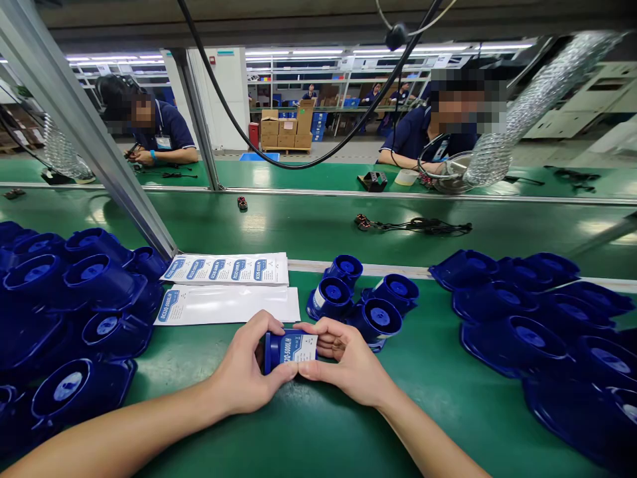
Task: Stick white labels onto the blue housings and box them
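Gripping blue part (288,348), both hands (249,372) (348,365), label half hidden

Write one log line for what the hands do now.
left hand: holds blue part | right hand: holds blue part | nearby: label sheets

L hand (246,372) & R hand (351,365) meet at ctr, fingers curled gripping, both forearms angled inward.

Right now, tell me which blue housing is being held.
The labelled blue housing between left hand and right hand; the rest lie untouched on the bench.
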### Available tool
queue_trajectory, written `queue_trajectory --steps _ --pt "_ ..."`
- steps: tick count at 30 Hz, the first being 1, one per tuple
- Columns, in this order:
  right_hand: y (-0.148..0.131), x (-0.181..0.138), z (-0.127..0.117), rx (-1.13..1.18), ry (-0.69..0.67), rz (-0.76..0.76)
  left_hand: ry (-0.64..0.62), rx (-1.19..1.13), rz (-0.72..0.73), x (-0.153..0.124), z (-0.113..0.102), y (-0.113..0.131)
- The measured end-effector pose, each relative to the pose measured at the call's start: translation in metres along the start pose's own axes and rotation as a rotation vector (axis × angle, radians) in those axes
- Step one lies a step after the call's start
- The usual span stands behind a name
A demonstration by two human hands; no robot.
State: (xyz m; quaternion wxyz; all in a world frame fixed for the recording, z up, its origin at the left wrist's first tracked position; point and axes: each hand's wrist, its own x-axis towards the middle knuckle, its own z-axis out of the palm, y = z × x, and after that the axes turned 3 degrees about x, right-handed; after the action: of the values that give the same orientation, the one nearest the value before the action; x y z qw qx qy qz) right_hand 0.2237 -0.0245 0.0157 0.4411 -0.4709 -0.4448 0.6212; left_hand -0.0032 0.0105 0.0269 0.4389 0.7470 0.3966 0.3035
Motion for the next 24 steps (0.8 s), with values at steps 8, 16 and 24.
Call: queue_trajectory --steps 8,16,24 --pt "-0.005 -0.001 0.001 -0.011 -0.001 0.028 -0.049 -0.113 -0.129 0.001 -0.001 0.007" --pt "-0.004 -0.007 0.009 0.051 0.041 0.054 -0.039 -0.144 -0.154 -0.002 0.0 0.009" --pt "-0.003 -0.006 0.007 0.204 0.085 0.129 0.024 -0.096 -0.126 -0.006 0.004 0.017"
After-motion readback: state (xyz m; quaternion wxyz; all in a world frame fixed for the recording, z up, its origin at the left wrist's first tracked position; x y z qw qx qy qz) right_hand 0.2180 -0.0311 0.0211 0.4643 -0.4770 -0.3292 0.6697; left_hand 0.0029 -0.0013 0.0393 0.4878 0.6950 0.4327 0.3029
